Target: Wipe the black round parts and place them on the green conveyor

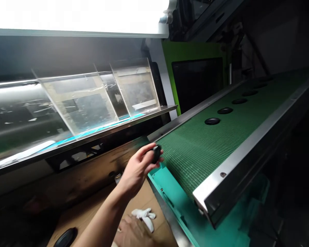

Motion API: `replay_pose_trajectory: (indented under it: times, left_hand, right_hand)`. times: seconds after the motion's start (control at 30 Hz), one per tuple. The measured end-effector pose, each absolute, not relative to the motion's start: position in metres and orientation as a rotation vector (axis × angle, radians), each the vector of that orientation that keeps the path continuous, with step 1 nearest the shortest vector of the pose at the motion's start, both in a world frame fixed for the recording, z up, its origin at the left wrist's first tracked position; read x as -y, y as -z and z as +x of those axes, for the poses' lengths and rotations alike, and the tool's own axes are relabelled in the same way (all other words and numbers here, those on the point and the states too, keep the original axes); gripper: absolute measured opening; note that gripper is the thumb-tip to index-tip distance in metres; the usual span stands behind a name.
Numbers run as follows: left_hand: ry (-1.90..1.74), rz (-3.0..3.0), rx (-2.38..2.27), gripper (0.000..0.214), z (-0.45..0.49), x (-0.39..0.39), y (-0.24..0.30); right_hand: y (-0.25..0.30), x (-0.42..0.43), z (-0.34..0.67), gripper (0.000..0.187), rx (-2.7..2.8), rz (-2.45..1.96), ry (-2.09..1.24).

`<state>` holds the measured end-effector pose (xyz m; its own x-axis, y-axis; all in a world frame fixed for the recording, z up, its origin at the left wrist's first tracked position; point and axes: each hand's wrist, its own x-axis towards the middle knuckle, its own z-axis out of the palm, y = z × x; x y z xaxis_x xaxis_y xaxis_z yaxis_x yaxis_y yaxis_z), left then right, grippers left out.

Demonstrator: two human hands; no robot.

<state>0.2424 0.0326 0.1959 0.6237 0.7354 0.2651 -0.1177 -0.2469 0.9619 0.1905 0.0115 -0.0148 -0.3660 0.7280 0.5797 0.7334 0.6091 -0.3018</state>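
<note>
My left hand (140, 164) reaches out over the near end of the green conveyor belt (190, 151). Its thumb and fingers pinch a small round black part (157, 154), whose exact kind I cannot make out. Low in the view, my right hand (134, 233) is blurred over the brown cardboard (162, 219). A crumpled white glove or cloth (145, 216) is right beside it. Whether the right hand holds anything is hidden. Several black oval parts lie in a row along the belt, the nearest black part (212, 121) toward its middle.
Metal side rails (237, 154) edge the belt, with a teal frame (175, 192) underneath. A larger black oval piece (65, 237) sits on the cardboard at lower left. Clear panels (84, 103) stand on a machine ledge at left. Beyond is a green machine housing (170, 61).
</note>
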Motion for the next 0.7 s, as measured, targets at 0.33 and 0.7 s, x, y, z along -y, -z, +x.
replay_pose_trajectory:
  times: [0.33,0.7]
  left_hand:
    - [-1.047,0.805,-0.358,0.043,0.015,0.021,-0.048]
    - [-0.986,0.489,-0.320,0.045,0.006,0.033,-0.042]
  right_hand:
    - [0.000,0.008,0.196,0.029,2.163,-1.229,-0.179]
    - [0.009,0.006,0.188,0.016,2.225,-1.186,-0.212]
